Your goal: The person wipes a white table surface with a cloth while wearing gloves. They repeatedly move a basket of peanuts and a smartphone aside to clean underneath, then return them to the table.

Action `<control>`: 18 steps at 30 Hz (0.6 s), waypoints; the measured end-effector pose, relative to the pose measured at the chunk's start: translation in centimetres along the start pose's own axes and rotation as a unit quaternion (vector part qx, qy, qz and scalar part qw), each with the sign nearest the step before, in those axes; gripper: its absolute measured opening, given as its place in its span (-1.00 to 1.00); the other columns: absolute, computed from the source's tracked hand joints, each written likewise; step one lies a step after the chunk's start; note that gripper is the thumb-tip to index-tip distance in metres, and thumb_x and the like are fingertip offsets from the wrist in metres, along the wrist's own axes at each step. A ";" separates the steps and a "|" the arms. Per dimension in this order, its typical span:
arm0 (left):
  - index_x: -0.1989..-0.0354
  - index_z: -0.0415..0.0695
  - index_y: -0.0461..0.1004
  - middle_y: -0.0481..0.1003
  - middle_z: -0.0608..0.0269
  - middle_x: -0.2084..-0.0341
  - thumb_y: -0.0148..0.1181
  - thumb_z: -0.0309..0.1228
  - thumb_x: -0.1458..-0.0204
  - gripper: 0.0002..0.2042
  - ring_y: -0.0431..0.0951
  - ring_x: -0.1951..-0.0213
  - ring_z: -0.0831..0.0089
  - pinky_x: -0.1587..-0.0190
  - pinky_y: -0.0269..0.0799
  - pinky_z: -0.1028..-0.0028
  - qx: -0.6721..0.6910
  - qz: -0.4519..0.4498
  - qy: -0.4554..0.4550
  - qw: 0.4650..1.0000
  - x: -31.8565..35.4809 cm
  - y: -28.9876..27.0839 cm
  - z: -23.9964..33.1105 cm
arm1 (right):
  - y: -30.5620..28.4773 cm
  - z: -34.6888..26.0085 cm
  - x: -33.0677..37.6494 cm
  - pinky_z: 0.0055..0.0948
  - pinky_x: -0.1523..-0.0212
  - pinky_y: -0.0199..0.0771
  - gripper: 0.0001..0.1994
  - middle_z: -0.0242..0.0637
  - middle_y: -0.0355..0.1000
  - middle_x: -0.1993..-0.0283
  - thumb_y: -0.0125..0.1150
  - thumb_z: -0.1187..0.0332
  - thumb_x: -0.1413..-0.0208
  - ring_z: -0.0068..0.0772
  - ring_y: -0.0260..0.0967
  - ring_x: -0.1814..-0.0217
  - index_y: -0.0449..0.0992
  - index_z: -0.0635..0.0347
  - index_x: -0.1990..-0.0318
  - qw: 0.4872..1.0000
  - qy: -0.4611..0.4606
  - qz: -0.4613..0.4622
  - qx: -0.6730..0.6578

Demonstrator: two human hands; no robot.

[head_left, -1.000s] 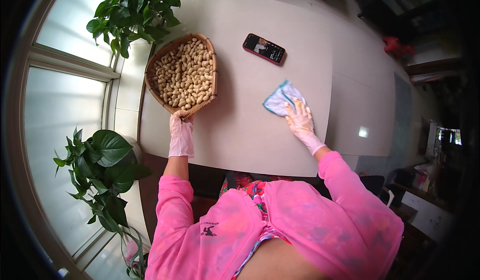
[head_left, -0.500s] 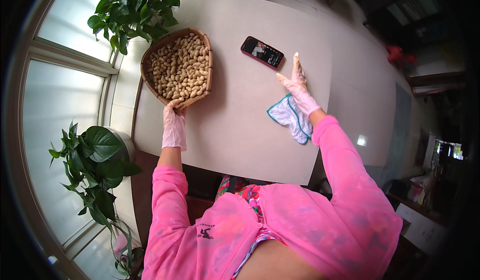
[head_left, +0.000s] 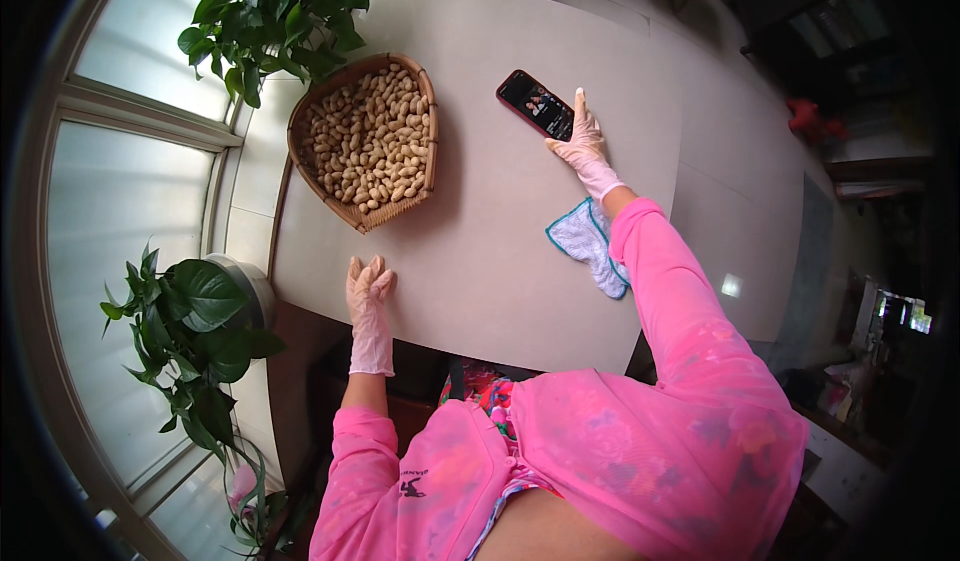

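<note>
My right hand [head_left: 583, 144], in a thin pale glove, is closed on the near right end of a smartphone [head_left: 535, 103] with a dark red case and a lit screen. Its thumb lies at the phone's near edge and the fingers along the right side. My left hand [head_left: 370, 301], gloved too, hovers or rests by the table's near edge, fingers loosely bent and a little apart, holding nothing. Beyond it a woven basket [head_left: 434, 151] full of unshelled peanuts [head_left: 372, 136] sits on the table, apart from the hand.
The pale table [head_left: 470, 281] carries a white cloth with teal trim [head_left: 590, 246] near my right wrist. One leafy potted plant [head_left: 275, 21] stands behind the basket, another [head_left: 205, 311] at the left by the frosted window [head_left: 125, 196].
My left hand has let go of the basket's near rim and drawn back toward me. My right hand has moved from beside the phone onto it, and the phone has turned slightly.
</note>
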State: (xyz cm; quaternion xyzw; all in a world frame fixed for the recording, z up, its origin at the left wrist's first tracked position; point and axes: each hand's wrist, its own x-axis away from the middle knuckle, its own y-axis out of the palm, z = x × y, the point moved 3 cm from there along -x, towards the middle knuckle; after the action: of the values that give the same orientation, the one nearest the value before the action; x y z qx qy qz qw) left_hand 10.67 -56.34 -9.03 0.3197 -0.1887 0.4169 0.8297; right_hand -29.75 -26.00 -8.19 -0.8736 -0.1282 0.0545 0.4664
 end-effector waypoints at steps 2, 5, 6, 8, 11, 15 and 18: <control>-0.36 -0.08 0.01 0.43 0.08 0.00 0.09 -0.48 -0.17 -0.41 0.50 0.04 0.33 -0.02 0.46 0.43 -0.030 0.037 0.023 0.999 1.1 0.7 -0.4 | -0.5 -2.5 0.5 -0.06 -0.27 0.19 0.28 -0.01 0.21 -0.23 0.56 0.11 0.34 0.07 0.15 -0.28 -0.37 -0.09 -0.46 0.999 0.030 0.001 0.042; -0.44 -0.02 -0.11 0.29 0.09 -0.19 0.06 -0.63 -0.13 -0.28 0.33 -0.19 0.33 -0.17 0.30 0.42 -0.148 0.013 0.118 0.982 1.9 0.4 -2.5 | -0.7 -4.4 1.9 -0.03 -0.16 0.27 0.24 -0.04 0.28 -0.11 0.52 0.04 0.30 0.03 0.23 -0.17 -0.32 -0.07 -0.46 0.995 0.068 0.004 0.073; -0.44 -0.04 -0.13 0.25 0.08 -0.23 0.05 -0.63 -0.12 -0.27 0.30 -0.22 0.31 -0.22 0.24 0.39 -0.210 0.001 0.141 0.967 2.0 0.6 -2.9 | -0.4 -4.9 2.3 -0.03 -0.14 0.28 0.23 -0.05 0.28 -0.09 0.51 0.02 0.29 0.02 0.24 -0.15 -0.31 -0.06 -0.46 0.994 0.073 0.012 0.082; -0.45 -0.09 -0.17 0.17 0.07 -0.29 0.04 -0.63 -0.11 -0.25 0.23 -0.28 0.28 -0.31 0.13 0.33 -0.331 -0.021 0.185 0.925 2.2 1.1 -3.9 | 0.1 -5.7 2.9 -0.03 -0.11 0.30 0.21 -0.06 0.30 -0.04 0.49 -0.02 0.27 -0.01 0.26 -0.11 -0.30 -0.05 -0.46 0.991 0.081 0.028 0.099; -0.43 -0.16 -0.12 0.12 0.04 -0.34 0.04 -0.65 -0.07 -0.27 0.18 -0.33 0.27 -0.34 0.07 0.36 -0.370 -0.022 0.230 0.900 2.6 2.3 -4.0 | 1.1 -6.1 3.2 -0.04 -0.09 0.30 0.20 -0.10 0.30 -0.03 0.44 -0.11 0.24 -0.05 0.26 -0.11 -0.29 0.00 -0.46 0.984 0.106 0.047 0.137; -0.42 -0.20 -0.09 0.08 0.00 -0.35 0.05 -0.67 -0.04 -0.27 0.17 -0.34 0.25 -0.36 0.04 0.36 -0.381 -0.030 0.230 0.895 2.3 1.9 -4.0 | 1.7 -6.4 3.3 -0.04 -0.10 0.28 0.20 -0.12 0.30 -0.04 0.41 -0.17 0.23 -0.08 0.26 -0.12 -0.29 0.02 -0.45 0.977 0.136 0.059 0.150; -0.41 -0.22 -0.09 0.07 -0.01 -0.36 0.02 -0.69 -0.03 -0.28 0.16 -0.35 0.25 -0.37 0.02 0.36 -0.376 -0.035 0.233 0.896 2.5 2.2 -3.7 | 2.0 -6.5 3.4 -0.03 -0.12 0.26 0.21 -0.13 0.30 -0.04 0.42 -0.18 0.24 -0.08 0.26 -0.13 -0.30 0.02 -0.45 0.978 0.136 0.062 0.146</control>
State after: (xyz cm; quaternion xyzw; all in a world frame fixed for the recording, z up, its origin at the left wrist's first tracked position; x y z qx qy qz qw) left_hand 10.57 -51.40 -9.41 -0.1164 -0.1215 0.3480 0.9223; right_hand -24.76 -31.35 -6.12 -0.8015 0.0003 -0.0181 0.5977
